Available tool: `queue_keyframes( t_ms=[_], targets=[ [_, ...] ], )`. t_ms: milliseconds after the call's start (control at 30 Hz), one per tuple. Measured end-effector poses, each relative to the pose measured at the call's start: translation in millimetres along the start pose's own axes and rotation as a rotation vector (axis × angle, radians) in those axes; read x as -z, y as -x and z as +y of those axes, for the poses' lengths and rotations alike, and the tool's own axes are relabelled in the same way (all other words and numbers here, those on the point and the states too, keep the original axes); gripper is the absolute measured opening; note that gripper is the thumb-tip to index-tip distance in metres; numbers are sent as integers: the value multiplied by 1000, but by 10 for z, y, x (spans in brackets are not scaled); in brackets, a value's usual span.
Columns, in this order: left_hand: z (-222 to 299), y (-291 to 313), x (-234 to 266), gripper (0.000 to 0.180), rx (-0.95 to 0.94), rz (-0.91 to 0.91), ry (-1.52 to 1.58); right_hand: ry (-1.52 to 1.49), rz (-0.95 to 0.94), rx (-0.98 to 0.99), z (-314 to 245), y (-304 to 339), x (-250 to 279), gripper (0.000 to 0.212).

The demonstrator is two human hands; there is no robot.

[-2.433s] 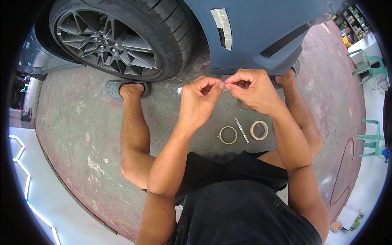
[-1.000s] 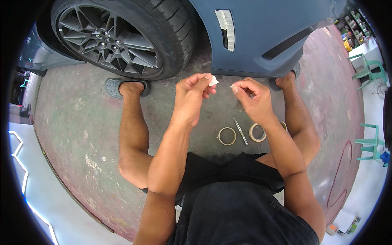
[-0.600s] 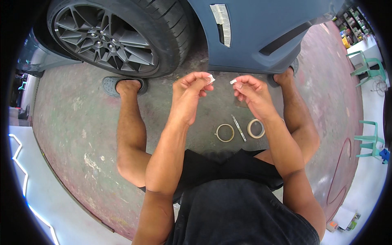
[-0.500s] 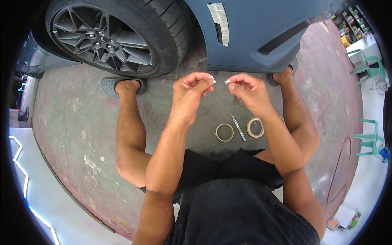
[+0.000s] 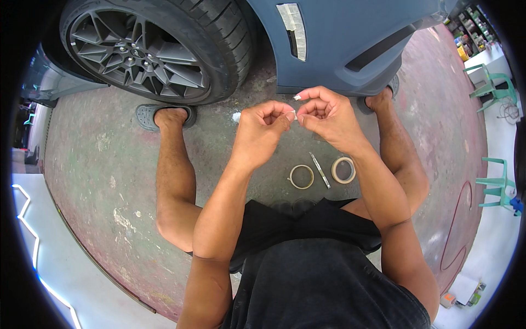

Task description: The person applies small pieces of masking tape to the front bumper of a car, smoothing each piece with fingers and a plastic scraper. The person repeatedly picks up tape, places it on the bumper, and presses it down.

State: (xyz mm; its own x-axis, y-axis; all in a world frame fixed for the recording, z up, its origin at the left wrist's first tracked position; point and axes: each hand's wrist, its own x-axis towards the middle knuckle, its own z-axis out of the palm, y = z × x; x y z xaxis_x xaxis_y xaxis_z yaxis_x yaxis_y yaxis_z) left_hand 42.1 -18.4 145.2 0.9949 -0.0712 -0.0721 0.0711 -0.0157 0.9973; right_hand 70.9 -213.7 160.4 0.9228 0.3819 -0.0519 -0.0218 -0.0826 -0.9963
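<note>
My left hand (image 5: 263, 123) and my right hand (image 5: 327, 112) meet in front of me, fingertips pinched together on a small pale piece of tape (image 5: 296, 98). Below them on the floor lie two tape rolls, one (image 5: 301, 176) on the left and one (image 5: 343, 170) on the right, with a thin knife-like tool (image 5: 319, 170) between them. Just beyond my hands is the blue-grey car body (image 5: 339, 38) with a taped-over strip (image 5: 292, 24) on its panel.
A car wheel (image 5: 142, 52) with a dark spoked rim stands at upper left. My sandalled left foot (image 5: 164, 115) rests by it, my right foot (image 5: 378, 98) under the bumper. Green plastic chairs (image 5: 496, 181) stand at the right. The worn reddish floor (image 5: 93, 164) spreads around.
My hands, which had pulled apart with a piece of tape in each, have come back together and now pinch the tape between them.
</note>
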Motion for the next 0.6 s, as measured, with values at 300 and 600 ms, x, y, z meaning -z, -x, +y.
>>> queue_keyframes(
  t_ms=[300, 600],
  targets=[
    [19, 48, -27, 11, -17, 3, -47, -5, 11, 44, 72, 6, -19, 36],
    [-73, 186, -277, 9, -373, 230, -251, -279, 116, -97, 153, 37, -96, 38]
  ],
)
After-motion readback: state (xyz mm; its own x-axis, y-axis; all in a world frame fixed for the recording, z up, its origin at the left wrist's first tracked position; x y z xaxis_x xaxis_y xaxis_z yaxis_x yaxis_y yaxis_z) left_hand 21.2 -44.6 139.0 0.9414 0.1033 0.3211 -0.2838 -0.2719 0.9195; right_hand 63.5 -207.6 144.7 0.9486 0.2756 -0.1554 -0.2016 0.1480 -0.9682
